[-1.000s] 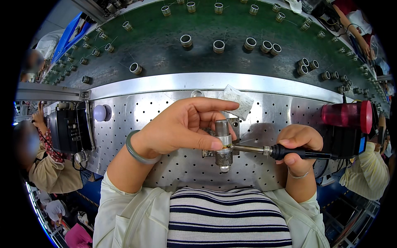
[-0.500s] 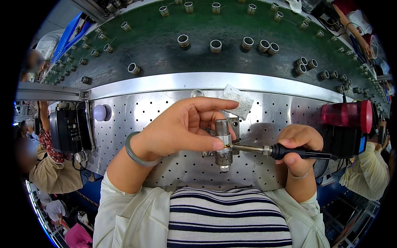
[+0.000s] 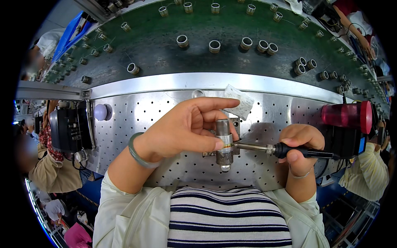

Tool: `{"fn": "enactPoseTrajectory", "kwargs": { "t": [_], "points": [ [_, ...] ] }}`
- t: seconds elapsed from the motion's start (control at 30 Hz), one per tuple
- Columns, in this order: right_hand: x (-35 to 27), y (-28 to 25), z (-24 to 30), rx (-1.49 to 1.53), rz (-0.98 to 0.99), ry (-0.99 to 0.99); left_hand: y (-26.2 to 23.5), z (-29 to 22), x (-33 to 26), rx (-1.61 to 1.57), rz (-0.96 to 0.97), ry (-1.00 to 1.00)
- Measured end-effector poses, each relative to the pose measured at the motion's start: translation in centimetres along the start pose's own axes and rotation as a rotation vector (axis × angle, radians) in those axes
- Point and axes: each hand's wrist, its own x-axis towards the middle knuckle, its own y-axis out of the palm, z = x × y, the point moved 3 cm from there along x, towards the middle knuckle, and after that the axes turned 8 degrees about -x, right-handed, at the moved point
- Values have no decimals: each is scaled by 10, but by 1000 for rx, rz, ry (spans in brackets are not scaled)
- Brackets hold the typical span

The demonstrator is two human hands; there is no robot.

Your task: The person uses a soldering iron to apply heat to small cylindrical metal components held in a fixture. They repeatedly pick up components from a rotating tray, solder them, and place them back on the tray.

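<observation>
Conveyor belt (image 3: 165, 58): dark green, spanning the far side of a workshop, dotted with short, open-topped metal sleeves (image 3: 214, 46).
Perforated bench (image 3: 264, 175): bright metal, between belt and worker, with a red canister (image 3: 345, 115) near its right end and a pale pad (image 3: 240, 103) just beyond the hands.
Left hand (image 3: 175, 128): nearer of the two to the workpiece and in contact with it, thumb pressed to its left side, other fingers partly hidden behind, index finger stretched rightward past its far end.
Right hand (image 3: 306, 138): well apart from the workpiece, fingers and thumb closed around the black handle of a soldering iron (image 3: 282, 150).
Metal cylinder (image 3: 225, 156): pinched in the left hand, over the bench and left of the right hand's grip, its long axis running from far side to near side, rounded bright end toward the worker's striped top (image 3: 229, 215).
Iron's shaft (image 3: 254, 146): pointing left, roughly square to that axis.
Silver band (image 3: 226, 139): around the cylinder, just beyond the thumb tip.
Iron's tip (image 3: 236, 144): at the cylinder's right side, opposite the thumb; actual contact cannot be told.
</observation>
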Motion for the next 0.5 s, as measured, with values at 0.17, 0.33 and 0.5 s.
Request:
{"fn": "enactPoseTrajectory", "kwargs": {
  "t": [0.17, 0.33, 0.5],
  "points": [
    [3, -1, 1, 146, -141, 11, -19, -6, 7, -66, 52, 61],
    [-2, -5, -2, 117, -176, 3, -77, -74, 10, 561, -397, 542],
    [0, -4, -1, 160, -172, 17, -166, -156, -31, 1343, -957, 744]
  ]
}}
